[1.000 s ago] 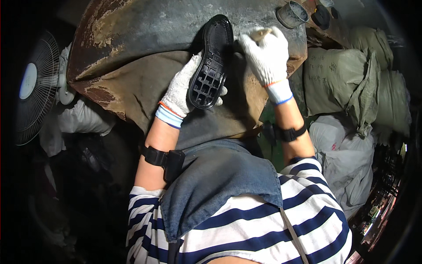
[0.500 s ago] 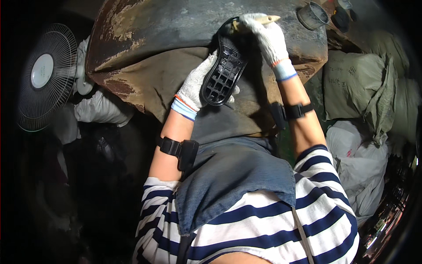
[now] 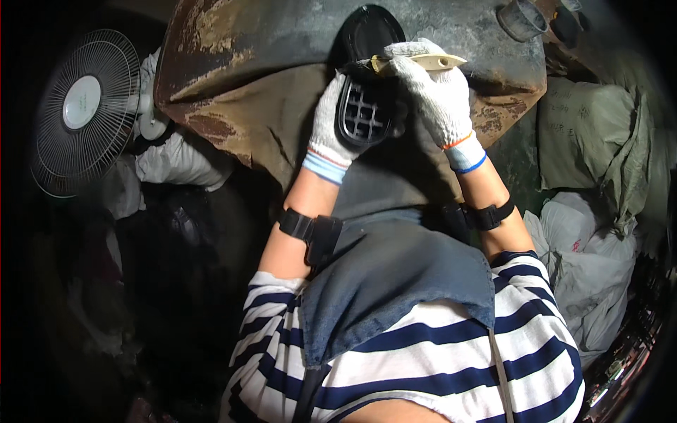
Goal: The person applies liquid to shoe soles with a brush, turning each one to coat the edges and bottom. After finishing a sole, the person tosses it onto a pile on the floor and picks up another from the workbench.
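Note:
A black shoe sole [image 3: 370,32] lies before me, its hollow grid of square pockets uppermost at the near end. My left hand [image 3: 327,121], in a white knit glove, is closed around the sole's near half from the left and below. Gloved as well, my right hand [image 3: 438,92] grips a flat brush [image 3: 446,62] by its pale wooden handle, which has a hole near the tip. The brush's dark bristles are over the middle of the sole, at the top of the grid; I cannot tell exactly where they touch.
Beneath my hands a worn brown cloth [image 3: 282,106] drapes from the scuffed work surface [image 3: 282,35]. A grey cup [image 3: 522,20] sits at its far right. To the left stands a fan [image 3: 83,106]. Green sacks [image 3: 582,137] and white bags [image 3: 585,282] are piled on the right.
From the sole's far end, the brush has come nearer to its middle. The sole has moved farther from me and stands straighter. The whole view has shifted slightly.

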### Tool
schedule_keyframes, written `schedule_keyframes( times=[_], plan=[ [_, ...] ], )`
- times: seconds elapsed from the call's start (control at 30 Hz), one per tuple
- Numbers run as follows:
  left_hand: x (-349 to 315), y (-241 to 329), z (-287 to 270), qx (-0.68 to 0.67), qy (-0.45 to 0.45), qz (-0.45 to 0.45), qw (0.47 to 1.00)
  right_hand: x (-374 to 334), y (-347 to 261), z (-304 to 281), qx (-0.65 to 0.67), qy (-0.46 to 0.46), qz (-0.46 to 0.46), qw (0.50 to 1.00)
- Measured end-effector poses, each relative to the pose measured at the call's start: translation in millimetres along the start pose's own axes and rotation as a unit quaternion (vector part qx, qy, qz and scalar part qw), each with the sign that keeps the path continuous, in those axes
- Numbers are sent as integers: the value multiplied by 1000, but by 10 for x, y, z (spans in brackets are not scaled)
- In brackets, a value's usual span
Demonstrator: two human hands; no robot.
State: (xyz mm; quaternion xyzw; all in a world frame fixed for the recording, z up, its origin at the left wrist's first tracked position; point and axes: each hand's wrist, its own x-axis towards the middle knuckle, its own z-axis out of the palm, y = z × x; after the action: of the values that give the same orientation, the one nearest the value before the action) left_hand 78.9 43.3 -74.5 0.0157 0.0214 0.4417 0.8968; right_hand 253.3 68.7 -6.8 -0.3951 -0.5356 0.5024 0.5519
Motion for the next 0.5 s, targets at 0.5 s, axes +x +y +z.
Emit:
schedule_keyframes(
  times=[0.5],
  plan=[
    [-234, 434, 631, 265, 132, 172, 939, -448, -422, -275, -339, -129, -188, 913]
  ],
)
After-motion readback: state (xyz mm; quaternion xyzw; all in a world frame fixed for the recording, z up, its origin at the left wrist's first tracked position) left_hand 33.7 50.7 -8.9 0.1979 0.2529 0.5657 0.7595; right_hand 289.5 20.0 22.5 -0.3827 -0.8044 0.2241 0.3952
